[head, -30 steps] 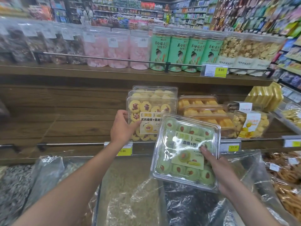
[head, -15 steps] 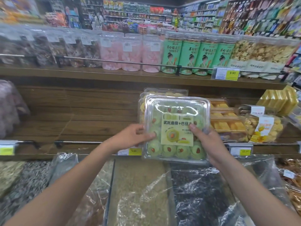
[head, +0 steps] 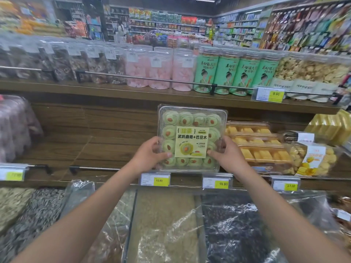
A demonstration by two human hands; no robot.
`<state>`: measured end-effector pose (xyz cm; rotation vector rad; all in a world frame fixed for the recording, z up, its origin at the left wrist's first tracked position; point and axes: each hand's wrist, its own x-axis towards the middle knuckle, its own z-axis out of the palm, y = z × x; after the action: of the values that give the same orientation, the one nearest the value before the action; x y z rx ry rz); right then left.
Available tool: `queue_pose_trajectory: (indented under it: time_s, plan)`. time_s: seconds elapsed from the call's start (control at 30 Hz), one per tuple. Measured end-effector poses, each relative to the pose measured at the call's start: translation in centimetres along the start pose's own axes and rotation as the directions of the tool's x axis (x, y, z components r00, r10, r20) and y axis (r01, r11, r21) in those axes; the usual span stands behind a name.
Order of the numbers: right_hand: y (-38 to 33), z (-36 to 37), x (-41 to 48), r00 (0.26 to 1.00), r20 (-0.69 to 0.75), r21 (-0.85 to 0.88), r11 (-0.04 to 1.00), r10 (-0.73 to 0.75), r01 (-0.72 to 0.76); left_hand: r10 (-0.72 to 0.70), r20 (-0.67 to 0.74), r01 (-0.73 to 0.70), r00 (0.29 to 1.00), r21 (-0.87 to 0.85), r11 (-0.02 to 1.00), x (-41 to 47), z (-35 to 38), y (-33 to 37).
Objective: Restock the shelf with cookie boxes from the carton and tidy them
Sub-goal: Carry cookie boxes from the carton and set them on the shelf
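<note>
Cookie box [head: 191,137], clear plastic with green cookies in rows and a pale green label on its lid, stands upright on the middle shelf [head: 114,145], lid facing out. It sits at the shelf's front edge, above the 13.80 tag [head: 154,179] and the 15.80 tag [head: 217,183]. I cannot tell whether its bottom edge rests on the board or hangs just over it.

Both hands grip the box. The left hand [head: 150,154] is curled round the left edge, its thumb pressed on the lid beside the label's lower corner. The right hand [head: 228,154] holds the right edge the same way, thumb on the lid at the label's other lower corner. The fingers behind the box are hidden.

Just right of the box, stacked boxes of yellow cakes [head: 254,141] fill the shelf. To its left the wooden board lies bare behind a thin rail [head: 95,168].

On the upper shelf [head: 114,92], farther back, stand pink jars [head: 159,71] and, right of them, green cans [head: 233,73].

Nearest, below the forearms, are bulk bins [head: 165,224] of seeds and grains under crinkled plastic film.
</note>
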<state>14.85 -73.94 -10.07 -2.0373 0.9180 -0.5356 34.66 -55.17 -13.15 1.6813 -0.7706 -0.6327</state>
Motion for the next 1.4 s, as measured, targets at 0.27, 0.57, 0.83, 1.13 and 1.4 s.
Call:
queue_pose_trajectory:
  time_s: [0.27,0.57,0.83,1.13,1.4]
  plan:
    - [0.7,1.8,0.4,0.985,-0.173,-0.197,0.980,-0.024,-0.010,0.057,-0.151,-0.024,0.987,0.216,0.976,1.7,0.6,-1.8]
    - [2.2,2.5,0.7,0.970,-0.234,-0.180,0.983,-0.064,0.021,0.157,-0.179,-0.085,0.971,0.355,0.931,2.1,1.4,-2.5]
    - [3.3,2.7,0.7,0.958,-0.260,-0.158,0.984,-0.124,0.084,0.228,-0.175,-0.138,0.958,0.416,0.899,1.8,2.0,-3.3]
    - [5.6,3.9,0.7,0.965,-0.234,-0.168,0.983,-0.118,0.079,0.154,-0.141,-0.086,0.978,0.398,0.913,2.4,2.8,-5.1]
    - [6.2,4.7,0.1,0.981,-0.189,-0.179,0.984,-0.037,0.003,0.126,-0.136,-0.054,0.983,0.442,0.895,2.7,3.5,-5.3]
